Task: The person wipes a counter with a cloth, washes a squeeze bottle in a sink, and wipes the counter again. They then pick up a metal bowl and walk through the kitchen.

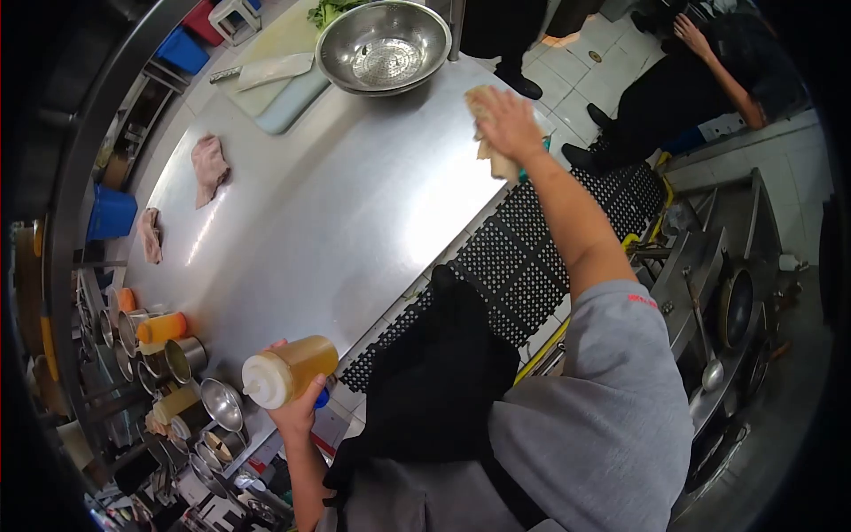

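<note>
My left hand [297,412] is wrapped round a squeeze bottle [306,359] of amber liquid with a white nozzle cap, tilted over the near left end of the steel table [292,239]. Stretched out to the far right edge, my right hand [512,129] grips a tan cloth [483,102] against the table. Part of the cloth hangs below the palm. A perforated steel bowl [384,49] stands to the left of that hand, beside a cleaver [275,71] lying on a cutting board [292,102].
Two crumpled pinkish cloths [210,168] lie on the table's left side. Steel pots and sauce bottles [162,328] crowd its near left end. A person in dark clothes [674,106] is at the upper right. Black matting [532,239] covers the floor; a stove with pans [734,306] is right.
</note>
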`<action>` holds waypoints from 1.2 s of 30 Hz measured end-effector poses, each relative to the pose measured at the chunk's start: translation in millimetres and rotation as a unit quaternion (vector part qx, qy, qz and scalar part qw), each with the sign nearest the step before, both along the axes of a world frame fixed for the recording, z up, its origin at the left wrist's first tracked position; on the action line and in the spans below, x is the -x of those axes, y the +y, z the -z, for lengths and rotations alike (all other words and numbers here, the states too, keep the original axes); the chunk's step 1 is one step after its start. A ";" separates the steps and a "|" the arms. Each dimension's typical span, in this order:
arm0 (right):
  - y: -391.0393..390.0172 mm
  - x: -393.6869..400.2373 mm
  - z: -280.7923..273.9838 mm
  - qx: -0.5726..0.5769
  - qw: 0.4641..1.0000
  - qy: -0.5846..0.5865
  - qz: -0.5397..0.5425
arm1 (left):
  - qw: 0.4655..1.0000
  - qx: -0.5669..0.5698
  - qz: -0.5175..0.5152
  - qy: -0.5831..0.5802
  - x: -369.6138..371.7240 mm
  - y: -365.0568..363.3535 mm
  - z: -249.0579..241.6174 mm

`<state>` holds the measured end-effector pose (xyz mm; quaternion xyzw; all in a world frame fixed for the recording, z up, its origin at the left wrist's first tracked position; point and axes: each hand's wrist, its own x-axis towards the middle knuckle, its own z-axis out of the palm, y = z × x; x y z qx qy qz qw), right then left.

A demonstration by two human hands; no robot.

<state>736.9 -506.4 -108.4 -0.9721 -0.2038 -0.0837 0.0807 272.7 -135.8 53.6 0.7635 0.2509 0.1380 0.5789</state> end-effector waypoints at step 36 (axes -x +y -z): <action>251.2 475.7 -17.9 -0.215 0.926 0.244 -0.193 | 0.996 0.011 -0.055 -0.067 210.1 -1.2 19.6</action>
